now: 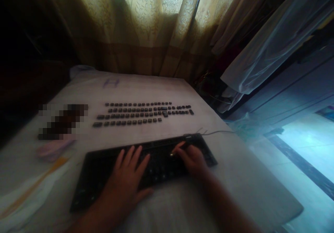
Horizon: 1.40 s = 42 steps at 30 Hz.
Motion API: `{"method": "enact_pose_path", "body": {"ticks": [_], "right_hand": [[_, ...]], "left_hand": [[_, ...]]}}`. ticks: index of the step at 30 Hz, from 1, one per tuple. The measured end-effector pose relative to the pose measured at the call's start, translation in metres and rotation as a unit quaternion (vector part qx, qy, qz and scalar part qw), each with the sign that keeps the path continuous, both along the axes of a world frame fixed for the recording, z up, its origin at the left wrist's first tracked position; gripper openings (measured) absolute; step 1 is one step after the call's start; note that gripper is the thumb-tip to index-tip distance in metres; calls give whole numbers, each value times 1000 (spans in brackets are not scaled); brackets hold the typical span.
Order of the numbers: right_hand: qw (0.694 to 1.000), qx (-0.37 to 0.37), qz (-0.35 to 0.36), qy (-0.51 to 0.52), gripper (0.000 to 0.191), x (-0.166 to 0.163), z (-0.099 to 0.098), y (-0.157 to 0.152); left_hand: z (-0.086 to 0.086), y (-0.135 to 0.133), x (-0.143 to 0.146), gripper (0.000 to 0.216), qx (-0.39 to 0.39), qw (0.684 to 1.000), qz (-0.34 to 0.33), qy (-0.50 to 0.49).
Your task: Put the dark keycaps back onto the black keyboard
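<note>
A black computer keyboard [156, 177] lies at a slant in front of me. My left hand [132, 170] rests flat on its left and middle part, fingers spread and holding nothing. Over the right part, my right hand [191, 158] is closed in a pinch around a slim tool [172, 154] with a bright tip, pointed down at the keyboard. Most of that tool is hidden by my fingers, and its kind cannot be made out. Beyond the keyboard, loose black keycaps [134, 122] are laid out in several rows.
The pale table [250, 191] ends at an edge on the right. A cable [219, 132] leaves the keyboard's back right. At left lie a pixelated dark object [64, 121], a pink item [54, 149] and a white and orange cloth or bag [31, 194]. Curtains [146, 24] hang behind.
</note>
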State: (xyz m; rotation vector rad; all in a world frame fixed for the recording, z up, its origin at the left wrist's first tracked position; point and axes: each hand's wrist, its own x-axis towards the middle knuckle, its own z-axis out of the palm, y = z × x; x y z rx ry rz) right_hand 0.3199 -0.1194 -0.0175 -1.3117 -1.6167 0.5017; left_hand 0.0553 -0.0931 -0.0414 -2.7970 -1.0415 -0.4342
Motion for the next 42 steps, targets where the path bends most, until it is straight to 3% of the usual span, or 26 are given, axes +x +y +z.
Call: {"method": "enact_pose_path", "body": {"ticks": [3, 7, 12, 17, 24, 30, 33, 37, 42], "right_hand": [[1000, 18, 9, -3, 18, -2, 4, 0], [993, 102, 48, -27, 13, -15, 14, -8], [984, 153, 87, -16, 10, -40, 22, -24], [978, 172, 115, -2, 9, -53, 16, -27], [979, 164, 118, -21, 9, -57, 9, -28], [984, 142, 93, -48, 13, -61, 13, -29], [981, 145, 118, -49, 16, -62, 13, -27], [982, 123, 141, -37, 19, -59, 6, -26], [988, 18, 142, -54, 18, -57, 1, -29]], "left_hand": [[6, 0, -1, 78, -10, 1000, -11, -14], [24, -5, 1, 67, -26, 996, -47, -66], [40, -15, 8, 45, -135, 966, -52, -215], [39, -18, 13, 31, -200, 939, -51, -275], [43, -18, 14, 20, -221, 936, -67, -266], [35, -16, 10, 25, -232, 931, -1, -280], [34, -17, 10, 27, -314, 901, 37, -297], [38, -17, 11, 28, -469, 812, 43, -343], [46, -13, 10, 26, -538, 743, 55, -395]]}}
